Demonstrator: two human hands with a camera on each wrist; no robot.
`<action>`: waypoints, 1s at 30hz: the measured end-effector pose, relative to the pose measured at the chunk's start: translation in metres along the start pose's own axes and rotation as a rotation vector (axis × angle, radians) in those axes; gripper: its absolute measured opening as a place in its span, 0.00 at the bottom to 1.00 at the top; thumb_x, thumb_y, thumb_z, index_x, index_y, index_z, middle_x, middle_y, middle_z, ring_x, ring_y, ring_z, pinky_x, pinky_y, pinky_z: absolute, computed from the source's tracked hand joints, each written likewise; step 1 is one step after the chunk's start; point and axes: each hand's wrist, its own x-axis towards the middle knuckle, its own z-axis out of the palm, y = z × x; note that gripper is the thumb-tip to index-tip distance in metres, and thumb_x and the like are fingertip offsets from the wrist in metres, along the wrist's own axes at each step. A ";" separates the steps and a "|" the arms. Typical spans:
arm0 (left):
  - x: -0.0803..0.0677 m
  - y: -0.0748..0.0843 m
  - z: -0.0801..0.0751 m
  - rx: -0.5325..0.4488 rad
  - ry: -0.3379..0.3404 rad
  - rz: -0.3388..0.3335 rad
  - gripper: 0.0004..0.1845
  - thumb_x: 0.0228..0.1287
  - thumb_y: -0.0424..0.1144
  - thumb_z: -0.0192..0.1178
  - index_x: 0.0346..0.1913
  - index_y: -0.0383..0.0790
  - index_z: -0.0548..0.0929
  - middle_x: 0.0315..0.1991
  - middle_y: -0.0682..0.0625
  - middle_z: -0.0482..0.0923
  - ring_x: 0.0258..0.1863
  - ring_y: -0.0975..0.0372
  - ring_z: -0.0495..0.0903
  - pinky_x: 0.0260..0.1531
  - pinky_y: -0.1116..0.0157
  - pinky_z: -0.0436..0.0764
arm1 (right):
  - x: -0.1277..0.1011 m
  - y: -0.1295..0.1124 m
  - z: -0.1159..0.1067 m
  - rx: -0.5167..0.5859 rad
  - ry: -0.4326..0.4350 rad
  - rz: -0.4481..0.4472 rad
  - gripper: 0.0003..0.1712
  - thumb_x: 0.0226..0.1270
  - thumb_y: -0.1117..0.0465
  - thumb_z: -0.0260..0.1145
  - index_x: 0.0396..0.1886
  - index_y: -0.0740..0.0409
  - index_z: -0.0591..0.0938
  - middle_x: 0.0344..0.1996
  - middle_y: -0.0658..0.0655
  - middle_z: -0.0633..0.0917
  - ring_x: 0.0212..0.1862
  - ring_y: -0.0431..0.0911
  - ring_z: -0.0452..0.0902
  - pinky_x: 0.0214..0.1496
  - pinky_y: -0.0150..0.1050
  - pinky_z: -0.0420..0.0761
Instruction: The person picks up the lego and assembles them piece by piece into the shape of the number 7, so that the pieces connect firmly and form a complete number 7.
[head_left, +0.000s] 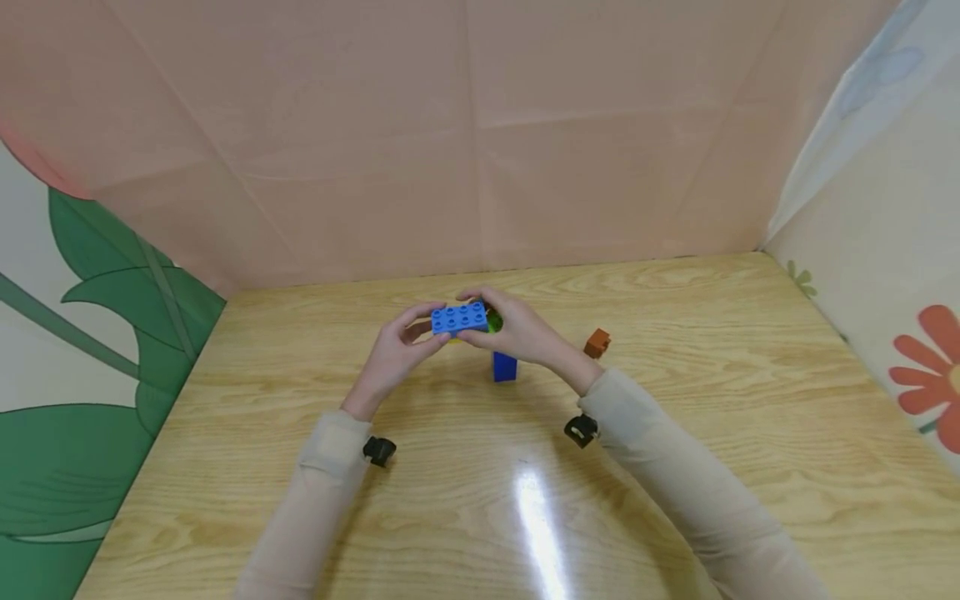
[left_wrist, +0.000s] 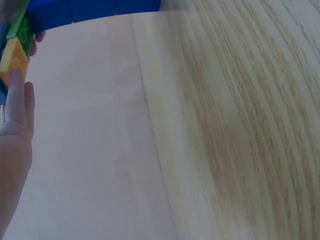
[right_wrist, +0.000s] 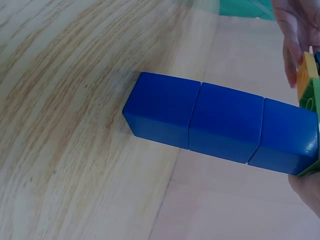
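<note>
In the head view, a blue eight-stud brick (head_left: pixel 459 317) is held between both hands, studs up. My left hand (head_left: pixel 401 346) pinches its left end, thumb in front and fingers behind. A fingertip touches a yellow brick (left_wrist: pixel 14 57) underneath, in the left wrist view. My right hand (head_left: pixel 517 327) grips the right end by a green brick (right_wrist: pixel 312 102), which is partly hidden by the fingers. Below the green piece stands a column of three blue blocks (right_wrist: pixel 225 120), reaching down to the table. Its lower part (head_left: pixel 505 367) shows under the right hand in the head view.
An orange-brown brick (head_left: pixel 597 343) lies on the wooden table (head_left: pixel 450 500), just beyond the right wrist. A pinkish sheet (head_left: pixel 375 167) rises along the table's far edge. Printed panels with leaves (head_left: pixel 75 467) and a flower (head_left: pixel 930 375) flank the sides.
</note>
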 end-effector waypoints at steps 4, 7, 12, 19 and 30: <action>0.001 0.000 0.001 -0.045 -0.016 -0.015 0.28 0.63 0.31 0.61 0.66 0.40 0.69 0.65 0.44 0.65 0.66 0.50 0.68 0.62 0.56 0.75 | 0.000 0.003 0.000 0.033 0.009 -0.025 0.23 0.65 0.58 0.66 0.58 0.59 0.75 0.51 0.60 0.80 0.48 0.50 0.77 0.48 0.43 0.79; 0.002 0.000 0.003 -0.058 -0.020 -0.031 0.30 0.62 0.28 0.62 0.68 0.41 0.67 0.65 0.43 0.64 0.67 0.50 0.67 0.63 0.57 0.74 | 0.000 0.003 -0.002 0.049 0.015 -0.019 0.22 0.65 0.59 0.66 0.57 0.59 0.75 0.50 0.60 0.81 0.49 0.51 0.78 0.50 0.45 0.80; 0.003 0.001 0.006 -0.042 -0.006 -0.045 0.31 0.62 0.28 0.61 0.68 0.42 0.67 0.68 0.46 0.63 0.68 0.51 0.66 0.65 0.56 0.73 | -0.002 0.004 -0.004 0.070 0.028 0.011 0.22 0.65 0.59 0.66 0.57 0.60 0.75 0.53 0.61 0.80 0.55 0.55 0.76 0.54 0.48 0.80; 0.003 0.001 0.005 -0.049 0.008 -0.043 0.32 0.61 0.28 0.62 0.68 0.42 0.67 0.65 0.44 0.65 0.66 0.51 0.68 0.63 0.57 0.75 | -0.004 0.006 -0.005 0.114 0.035 0.045 0.23 0.65 0.58 0.66 0.57 0.60 0.75 0.53 0.61 0.79 0.56 0.54 0.75 0.51 0.46 0.81; 0.002 -0.001 0.006 -0.049 -0.004 -0.054 0.30 0.62 0.29 0.62 0.67 0.42 0.67 0.63 0.43 0.66 0.66 0.53 0.68 0.64 0.57 0.74 | -0.006 0.010 -0.003 0.060 0.061 -0.105 0.28 0.63 0.61 0.67 0.62 0.62 0.73 0.57 0.63 0.78 0.56 0.55 0.75 0.56 0.50 0.79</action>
